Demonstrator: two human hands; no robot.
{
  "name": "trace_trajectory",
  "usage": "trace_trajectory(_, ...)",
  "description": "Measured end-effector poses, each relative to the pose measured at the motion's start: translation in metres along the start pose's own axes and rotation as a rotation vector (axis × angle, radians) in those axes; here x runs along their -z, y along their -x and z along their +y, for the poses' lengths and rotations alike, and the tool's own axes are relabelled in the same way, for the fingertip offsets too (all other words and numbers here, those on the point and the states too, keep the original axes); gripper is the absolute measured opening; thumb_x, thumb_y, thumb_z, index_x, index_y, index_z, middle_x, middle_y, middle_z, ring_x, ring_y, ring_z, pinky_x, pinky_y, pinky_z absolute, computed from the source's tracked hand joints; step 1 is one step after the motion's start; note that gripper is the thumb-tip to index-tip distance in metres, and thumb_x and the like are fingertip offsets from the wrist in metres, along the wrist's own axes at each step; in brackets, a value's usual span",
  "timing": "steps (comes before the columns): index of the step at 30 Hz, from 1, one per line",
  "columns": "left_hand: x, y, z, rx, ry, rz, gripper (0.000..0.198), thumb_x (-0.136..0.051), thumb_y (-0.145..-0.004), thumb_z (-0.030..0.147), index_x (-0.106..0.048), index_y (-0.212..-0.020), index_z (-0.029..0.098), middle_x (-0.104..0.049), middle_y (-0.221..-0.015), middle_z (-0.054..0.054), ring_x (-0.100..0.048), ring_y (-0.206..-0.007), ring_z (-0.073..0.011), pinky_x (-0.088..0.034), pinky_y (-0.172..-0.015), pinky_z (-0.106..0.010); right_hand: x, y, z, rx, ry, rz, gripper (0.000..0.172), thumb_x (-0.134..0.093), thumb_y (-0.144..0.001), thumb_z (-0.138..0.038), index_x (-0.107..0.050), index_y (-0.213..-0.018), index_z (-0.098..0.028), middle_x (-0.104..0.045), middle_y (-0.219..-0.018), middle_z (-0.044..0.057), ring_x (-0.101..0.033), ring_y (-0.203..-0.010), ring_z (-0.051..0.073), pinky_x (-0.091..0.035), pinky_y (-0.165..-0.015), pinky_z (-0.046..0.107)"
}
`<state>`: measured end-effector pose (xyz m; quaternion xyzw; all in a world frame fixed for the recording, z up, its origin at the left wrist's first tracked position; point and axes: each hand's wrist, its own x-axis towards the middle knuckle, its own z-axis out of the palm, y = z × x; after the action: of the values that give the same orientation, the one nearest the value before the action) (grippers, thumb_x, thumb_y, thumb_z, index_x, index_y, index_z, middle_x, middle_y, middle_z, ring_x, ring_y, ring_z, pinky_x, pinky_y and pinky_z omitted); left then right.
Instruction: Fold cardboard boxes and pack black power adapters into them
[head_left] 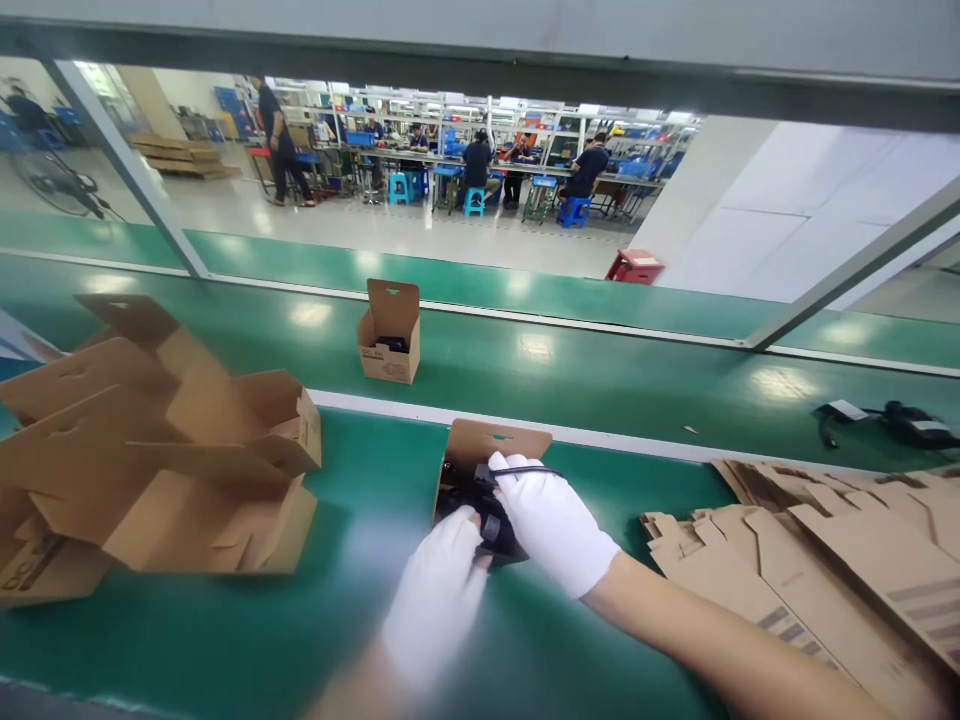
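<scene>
Both my hands wear white gloves over a small open cardboard box (480, 445) on the green bench. My right hand (551, 520) is curled on a black adapter with its cable (480, 505), which sits partly inside the box. My left hand (439, 595), blurred by motion, is closed against the near side of the same black adapter. The box flap with a hang slot stands up behind my fingers.
A heap of opened cardboard boxes (157, 440) lies at the left. Flat box blanks (840, 560) are stacked at the right. Another open box (390, 335) and a black adapter with cable (900, 422) rest on the conveyor belt. Workers sit at far benches.
</scene>
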<state>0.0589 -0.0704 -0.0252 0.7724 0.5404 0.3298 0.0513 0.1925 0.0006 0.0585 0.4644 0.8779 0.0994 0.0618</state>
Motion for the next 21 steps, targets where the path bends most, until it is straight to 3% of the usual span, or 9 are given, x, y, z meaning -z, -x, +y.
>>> trace_trajectory(2,0.004,-0.003,0.001,-0.058,0.067,0.042,0.038,-0.045,-0.086,0.014,-0.044,-0.124,0.013,-0.061,-0.117,-0.014,-0.06,-0.105,-0.0242,-0.055,-0.087,-0.037,-0.003,0.0,-0.003,-0.03,0.023,-0.026,0.037,-0.047,-0.084,-0.009,-0.049,-0.12,-0.006,-0.057,-0.094,0.015,-0.058,-0.08,0.025,-0.05,-0.066,0.035)
trace_trajectory(6,0.011,-0.007,0.008,-0.112,0.13,-0.025,0.036,-0.047,-0.082,0.01,-0.048,-0.117,0.017,-0.065,-0.107,-0.01,-0.062,-0.097,-0.0232,-0.056,-0.082,-0.036,-0.015,-0.015,-0.018,-0.065,0.16,-0.089,0.016,-0.05,-0.078,-0.002,-0.058,-0.091,-0.006,-0.056,-0.078,0.014,-0.058,-0.071,0.026,-0.048,-0.059,0.034)
trace_trajectory(8,0.015,-0.003,0.007,-0.175,0.122,0.052,0.033,-0.05,-0.082,0.01,-0.048,-0.114,0.018,-0.065,-0.102,-0.009,-0.062,-0.095,-0.0229,-0.055,-0.081,-0.037,-0.021,-0.024,-0.019,-0.04,0.165,-0.086,0.014,-0.046,-0.079,-0.001,-0.058,-0.084,-0.006,-0.056,-0.076,0.015,-0.059,-0.072,0.027,-0.048,-0.058,0.034)
trace_trajectory(11,0.019,0.003,-0.005,-0.153,0.09,0.279,0.043,-0.057,-0.081,0.017,-0.043,-0.122,0.019,-0.06,-0.107,-0.011,-0.056,-0.105,-0.025,-0.05,-0.088,-0.041,-0.029,-0.025,-0.009,0.015,0.116,-0.067,0.022,-0.038,-0.085,-0.003,-0.058,-0.095,-0.007,-0.058,-0.082,0.015,-0.06,-0.073,0.025,-0.05,-0.059,0.035)
trace_trajectory(13,0.018,-0.001,-0.021,-0.02,0.116,0.316,0.065,-0.063,-0.079,0.031,-0.033,-0.135,0.018,-0.05,-0.123,-0.016,-0.046,-0.119,-0.0291,-0.043,-0.098,-0.047,-0.031,-0.018,-0.003,0.02,0.082,-0.045,0.03,-0.036,-0.086,-0.003,-0.054,-0.11,-0.008,-0.06,-0.09,0.015,-0.062,-0.078,0.023,-0.052,-0.065,0.033)
trace_trajectory(15,0.011,-0.013,-0.042,0.103,0.258,0.151,0.092,-0.067,-0.074,0.049,-0.017,-0.144,0.016,-0.033,-0.142,-0.019,-0.032,-0.132,-0.0329,-0.032,-0.107,-0.053,-0.028,-0.008,0.0,-0.037,0.064,-0.016,0.034,-0.035,-0.086,-0.001,-0.053,-0.115,-0.007,-0.061,-0.093,0.015,-0.064,-0.081,0.022,-0.053,-0.068,0.03)
trace_trajectory(18,-0.006,-0.037,-0.071,0.151,0.57,-0.215,0.117,-0.065,-0.063,0.068,-0.003,-0.146,0.013,-0.012,-0.152,-0.019,-0.013,-0.14,-0.0332,-0.018,-0.114,-0.053,-0.021,0.003,-0.001,-0.189,0.08,-0.038,0.033,-0.032,-0.085,0.003,-0.059,-0.101,-0.008,-0.062,-0.082,0.014,-0.065,-0.068,0.021,-0.053,-0.059,0.029)
trace_trajectory(21,-0.019,-0.056,-0.082,0.078,0.784,-0.408,0.12,-0.062,-0.061,0.073,-0.005,-0.146,0.01,-0.012,-0.152,-0.02,-0.014,-0.141,-0.0322,-0.016,-0.115,-0.049,-0.017,0.002,0.0,-0.211,0.064,-0.085,0.033,-0.033,-0.083,0.005,-0.06,-0.097,-0.007,-0.062,-0.074,0.013,-0.064,-0.058,0.022,-0.051,-0.052,0.03)
